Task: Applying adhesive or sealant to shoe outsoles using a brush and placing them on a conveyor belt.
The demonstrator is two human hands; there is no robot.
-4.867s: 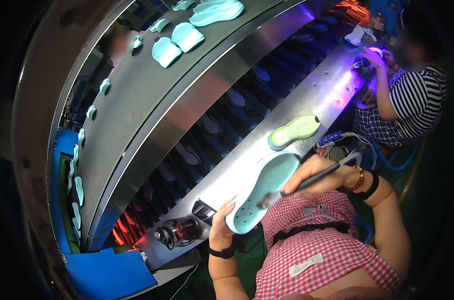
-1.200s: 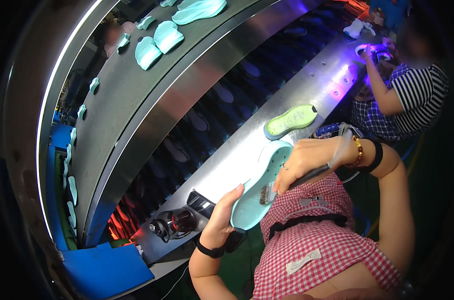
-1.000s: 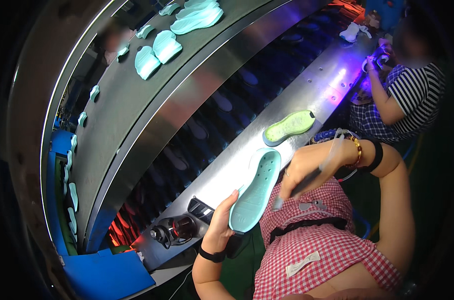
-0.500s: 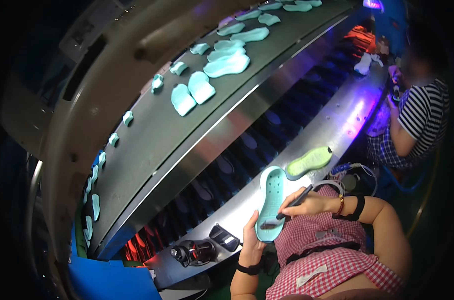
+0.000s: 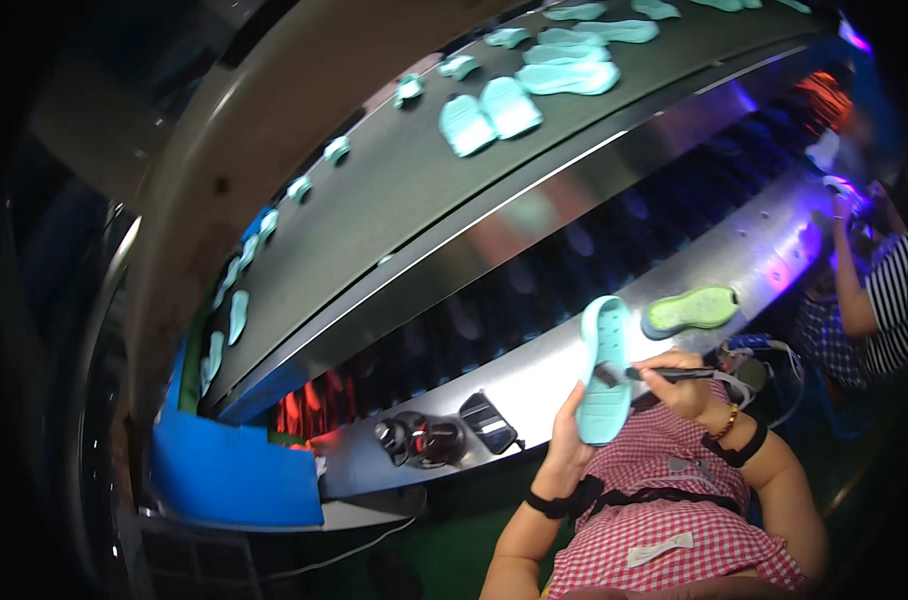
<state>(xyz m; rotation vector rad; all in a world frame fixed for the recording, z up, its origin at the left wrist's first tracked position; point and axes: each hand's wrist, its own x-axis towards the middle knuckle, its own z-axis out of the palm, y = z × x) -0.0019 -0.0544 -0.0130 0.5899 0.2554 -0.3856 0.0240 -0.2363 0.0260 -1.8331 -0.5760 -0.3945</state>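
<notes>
Right hand [image 5: 680,385]: fingers pinched snug around a black-handled brush [image 5: 689,374], basically no gap; handle runs out right, bristles reach left.
Left hand [image 5: 571,440]: partly closed on the left edge of the aqua shoe sole [image 5: 602,412], near half, thumb up by the rim; other fingers mostly hidden, so can't tell how they sit.
Sole position: held up between both hands, hollow side showing, directly left of the right hand.
Long axis: pretty much near-to-far, holes at the far end, ribbed patch at the near end; brush cuts across it around the middle.
Closer hand: left, it's actually touching; right sits just beside the right edge with only the brush reaching over. Can't tell if the bristles are pressing.
Edges: raised rim around the hollow.
Room: metal bench [image 5: 549,395] stretches left to a flat black rectangular thing [image 5: 489,422]; yellow-green sole [image 5: 691,311] is near the far right side, checked apron [image 5: 694,535] crowds the near side.
</notes>
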